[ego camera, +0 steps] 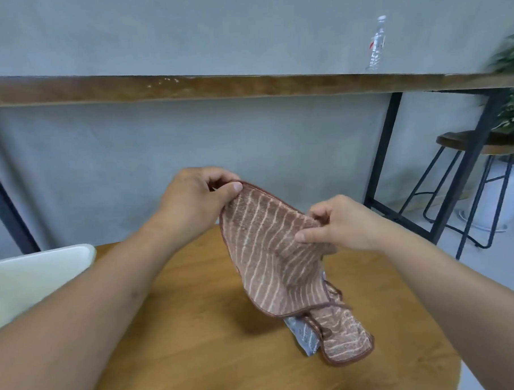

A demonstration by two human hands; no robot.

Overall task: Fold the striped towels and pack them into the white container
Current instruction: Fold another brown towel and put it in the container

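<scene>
The brown white-striped terry towel hangs lengthwise from upper left down right; left hand and right hand each pinch its top edge.

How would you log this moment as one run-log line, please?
left hand: pinches brown striped towel corner | right hand: pinches edge | white container: left of towel

Lower centre of frame: round wooden counter bare between white plastic container at left edge and brown striped towel hanging mid-frame, its tail on a grey folded towel. Right counter side open.
</scene>
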